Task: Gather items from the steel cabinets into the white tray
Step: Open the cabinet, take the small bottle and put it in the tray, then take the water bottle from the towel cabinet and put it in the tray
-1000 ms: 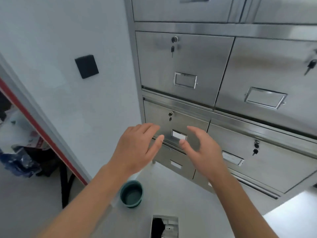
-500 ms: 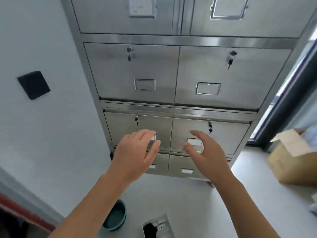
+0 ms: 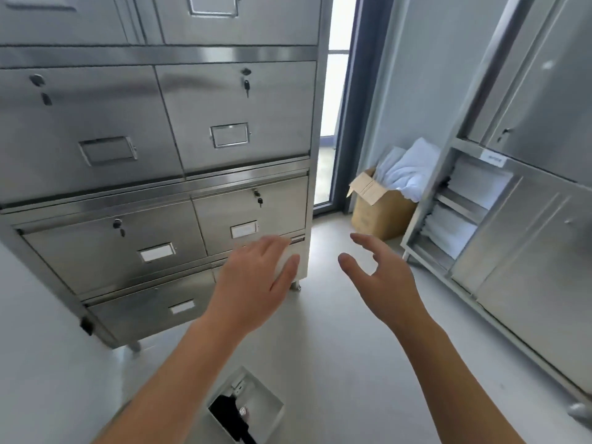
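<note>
Pale floor (image 3: 336,347) runs between two runs of steel: the drawer cabinet (image 3: 153,155) fills your view from 9 to 12 o'clock, and a second steel cabinet (image 3: 519,225) with one bay standing open on white stacks sits at 3 o'clock. Beyond, near 1 o'clock, a cardboard box (image 3: 378,213) holds pale cloth.

Your left hand (image 3: 253,283) hangs in front of the lower right drawer (image 3: 250,213), fingers spread and loose, holding nothing; I cannot tell whether it touches the steel. Your right hand (image 3: 381,277) floats over bare floor, fingers curled apart, also empty. Both look poised to reach rather than carry, since every drawer in view is shut, keys hanging in the locks.

Down at 6 o'clock the white tray (image 3: 266,408) rests on the floor below your forearms, already holding something dark and some small pieces, probably left there so both hands stay free for drawers.
</note>
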The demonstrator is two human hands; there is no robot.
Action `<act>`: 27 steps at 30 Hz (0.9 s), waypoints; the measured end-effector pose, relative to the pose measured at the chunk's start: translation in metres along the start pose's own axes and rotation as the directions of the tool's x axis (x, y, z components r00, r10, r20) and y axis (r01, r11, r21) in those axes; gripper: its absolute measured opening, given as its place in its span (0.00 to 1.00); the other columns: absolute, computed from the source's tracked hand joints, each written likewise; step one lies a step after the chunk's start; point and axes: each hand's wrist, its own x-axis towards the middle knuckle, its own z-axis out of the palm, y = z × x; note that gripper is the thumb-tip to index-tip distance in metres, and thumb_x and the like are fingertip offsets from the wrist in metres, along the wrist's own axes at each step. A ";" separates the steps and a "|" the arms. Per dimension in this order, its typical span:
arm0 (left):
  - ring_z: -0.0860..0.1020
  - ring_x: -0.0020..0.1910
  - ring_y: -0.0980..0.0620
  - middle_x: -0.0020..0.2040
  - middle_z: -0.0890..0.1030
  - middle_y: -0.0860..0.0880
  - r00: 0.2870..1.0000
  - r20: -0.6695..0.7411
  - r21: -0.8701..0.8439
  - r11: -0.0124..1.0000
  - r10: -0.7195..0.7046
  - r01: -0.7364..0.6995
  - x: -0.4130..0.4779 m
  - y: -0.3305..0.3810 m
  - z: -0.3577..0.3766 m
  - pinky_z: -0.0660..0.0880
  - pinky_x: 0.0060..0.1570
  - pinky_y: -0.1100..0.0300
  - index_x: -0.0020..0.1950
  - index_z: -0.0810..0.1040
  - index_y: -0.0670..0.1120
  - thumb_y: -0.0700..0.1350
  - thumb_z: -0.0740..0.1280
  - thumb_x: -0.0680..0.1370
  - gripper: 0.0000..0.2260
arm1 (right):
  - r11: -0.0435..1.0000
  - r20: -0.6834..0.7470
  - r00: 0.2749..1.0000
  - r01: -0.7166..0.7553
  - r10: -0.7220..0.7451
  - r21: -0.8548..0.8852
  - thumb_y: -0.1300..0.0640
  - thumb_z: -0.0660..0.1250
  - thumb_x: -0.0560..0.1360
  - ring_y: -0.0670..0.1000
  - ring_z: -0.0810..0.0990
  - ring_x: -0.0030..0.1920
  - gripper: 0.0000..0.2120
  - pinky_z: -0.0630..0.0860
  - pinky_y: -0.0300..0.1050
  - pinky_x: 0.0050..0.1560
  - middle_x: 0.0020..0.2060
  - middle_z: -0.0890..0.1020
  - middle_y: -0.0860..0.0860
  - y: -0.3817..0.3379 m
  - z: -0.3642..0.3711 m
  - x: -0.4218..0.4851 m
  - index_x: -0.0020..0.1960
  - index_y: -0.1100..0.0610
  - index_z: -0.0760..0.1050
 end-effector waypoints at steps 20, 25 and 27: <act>0.78 0.52 0.52 0.60 0.80 0.56 0.867 0.038 -0.176 0.858 0.496 -0.483 0.049 0.324 0.143 0.70 0.52 0.60 0.63 0.76 0.51 0.59 0.52 0.83 0.20 | 0.941 -0.409 0.878 -0.318 0.246 -0.115 0.43 0.68 0.78 0.46 0.72 0.70 0.25 0.67 0.41 0.64 0.68 0.77 0.45 0.167 -0.299 -0.126 0.72 0.50 0.73; 0.79 0.56 0.53 0.61 0.80 0.54 0.768 0.017 -0.314 0.733 0.640 -0.603 0.086 0.390 0.180 0.72 0.55 0.58 0.64 0.75 0.49 0.59 0.52 0.83 0.20 | 0.898 -0.523 0.800 -0.419 0.296 -0.133 0.40 0.67 0.78 0.47 0.73 0.70 0.26 0.68 0.43 0.66 0.70 0.75 0.42 0.191 -0.354 -0.133 0.73 0.47 0.70; 0.79 0.56 0.52 0.61 0.80 0.54 0.734 -0.003 -0.354 0.686 0.679 -0.636 0.104 0.414 0.192 0.73 0.55 0.56 0.65 0.76 0.48 0.58 0.53 0.83 0.20 | 0.884 -0.573 0.760 -0.450 0.307 -0.123 0.38 0.66 0.77 0.48 0.75 0.68 0.25 0.69 0.45 0.67 0.70 0.75 0.40 0.198 -0.374 -0.131 0.73 0.44 0.70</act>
